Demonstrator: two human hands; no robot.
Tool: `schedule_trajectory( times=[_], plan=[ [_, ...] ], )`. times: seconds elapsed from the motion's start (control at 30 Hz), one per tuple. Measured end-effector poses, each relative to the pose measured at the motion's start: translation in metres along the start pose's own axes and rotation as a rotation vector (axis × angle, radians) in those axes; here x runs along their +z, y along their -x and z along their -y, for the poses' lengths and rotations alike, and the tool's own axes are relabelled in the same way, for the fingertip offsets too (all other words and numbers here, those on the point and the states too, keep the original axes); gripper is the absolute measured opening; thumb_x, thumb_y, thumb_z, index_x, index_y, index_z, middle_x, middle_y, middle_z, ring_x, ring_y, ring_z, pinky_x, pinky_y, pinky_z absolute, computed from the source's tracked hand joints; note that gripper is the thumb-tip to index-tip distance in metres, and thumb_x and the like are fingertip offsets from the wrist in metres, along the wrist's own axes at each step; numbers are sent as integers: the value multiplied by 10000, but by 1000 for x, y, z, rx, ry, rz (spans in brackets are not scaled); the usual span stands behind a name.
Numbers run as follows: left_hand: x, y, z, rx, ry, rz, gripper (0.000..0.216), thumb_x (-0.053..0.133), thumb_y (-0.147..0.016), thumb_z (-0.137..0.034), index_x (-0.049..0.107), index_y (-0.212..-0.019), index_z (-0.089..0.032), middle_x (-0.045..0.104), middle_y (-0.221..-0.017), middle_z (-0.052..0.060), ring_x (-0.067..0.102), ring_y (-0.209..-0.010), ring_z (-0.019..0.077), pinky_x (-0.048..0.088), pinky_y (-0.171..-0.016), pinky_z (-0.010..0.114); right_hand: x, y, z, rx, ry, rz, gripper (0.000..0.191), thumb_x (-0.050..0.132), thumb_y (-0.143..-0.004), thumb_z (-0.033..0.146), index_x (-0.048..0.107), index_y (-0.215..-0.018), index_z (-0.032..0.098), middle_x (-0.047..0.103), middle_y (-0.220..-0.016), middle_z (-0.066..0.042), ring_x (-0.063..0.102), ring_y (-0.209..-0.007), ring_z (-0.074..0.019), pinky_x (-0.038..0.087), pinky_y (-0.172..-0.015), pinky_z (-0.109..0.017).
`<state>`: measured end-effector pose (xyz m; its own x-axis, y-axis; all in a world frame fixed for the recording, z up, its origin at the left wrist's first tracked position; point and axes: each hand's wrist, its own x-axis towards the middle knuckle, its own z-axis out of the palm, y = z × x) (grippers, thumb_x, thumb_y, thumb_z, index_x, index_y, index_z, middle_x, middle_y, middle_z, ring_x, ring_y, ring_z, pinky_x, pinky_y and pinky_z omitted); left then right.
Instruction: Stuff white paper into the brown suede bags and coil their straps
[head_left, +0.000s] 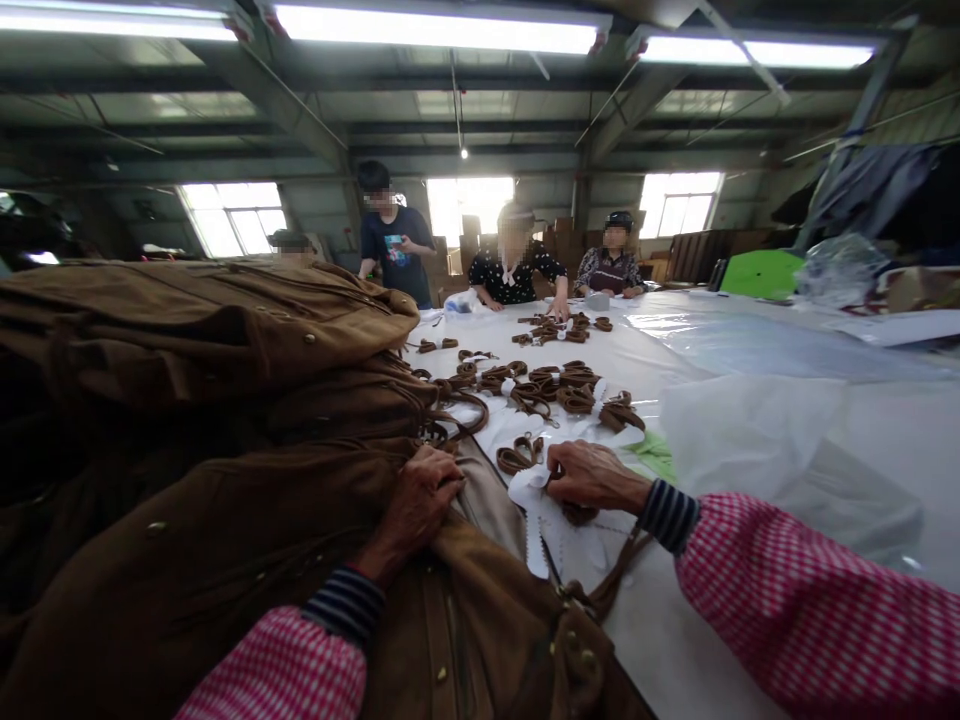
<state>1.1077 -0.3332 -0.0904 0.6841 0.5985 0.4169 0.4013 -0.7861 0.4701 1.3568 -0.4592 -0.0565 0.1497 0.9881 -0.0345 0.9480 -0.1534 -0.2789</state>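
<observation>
My left hand [420,505] is closed on the upper edge of a brown bag [255,510], its fingers curled at the opening where a paler lining shows. Over the table to the right, my right hand [596,475] is closed round a coiled brown strap [580,513] with a white paper band [530,487] beside the fingers. Part of that strap is hidden under the hand. Just beyond lies another coiled strap [517,456] with a metal clip. A brown handle [621,575] of the bag hangs over the table edge.
More brown bags [225,310] are piled high on the left. Several banded strap bundles [562,377] lie across the white table [757,340]. Translucent plastic sheeting [787,450] covers the right side. Co-workers stand or sit at the far side, one person's hand [559,303] touching straps.
</observation>
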Motion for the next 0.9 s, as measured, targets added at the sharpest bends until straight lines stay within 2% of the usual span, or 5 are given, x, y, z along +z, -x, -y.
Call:
schedule_trajectory(
  times=[0.27,0.37,0.47,0.63,0.9],
  plan=[
    [-1,-2,7,0,-62,-20,81,670,-860,-203,748,-836,-204,740,-1045,68,640,-1076,263,456,-976,432,-23,15,-39,-144,-367,-65,270,635,-825,287,705,-1040,138,727,-927,-67,649,-812,-192,447,-713,-280],
    [1,-3,12,15,-70,-25,93,661,-858,-227,749,-831,-213,738,-1050,67,648,-1058,264,457,-960,434,-43,40,-69,-112,-322,-123,201,599,-857,292,716,-929,145,714,-917,-70,637,-825,-198,460,-750,-302],
    [2,-4,14,23,-89,-24,99,655,-851,-241,748,-831,-215,738,-1049,71,655,-1040,268,460,-937,436,-52,70,-86,-84,-259,-47,185,582,-888,297,713,-875,168,690,-838,-40,612,-769,-184,445,-713,-295],
    [2,-5,11,5,-94,-13,111,650,-845,-257,748,-826,-208,735,-1060,80,651,-1068,279,461,-938,441,-35,98,-69,-112,-95,7,137,574,-936,278,687,-914,202,677,-850,-28,610,-796,-182,424,-746,-294],
    [1,-4,8,6,-94,-7,122,630,-850,-254,740,-822,-207,739,-1060,76,647,-1073,268,458,-948,432,-18,79,-50,-155,156,-118,71,530,-953,210,597,-959,190,641,-932,-56,605,-844,-194,416,-771,-300]
  ],
)
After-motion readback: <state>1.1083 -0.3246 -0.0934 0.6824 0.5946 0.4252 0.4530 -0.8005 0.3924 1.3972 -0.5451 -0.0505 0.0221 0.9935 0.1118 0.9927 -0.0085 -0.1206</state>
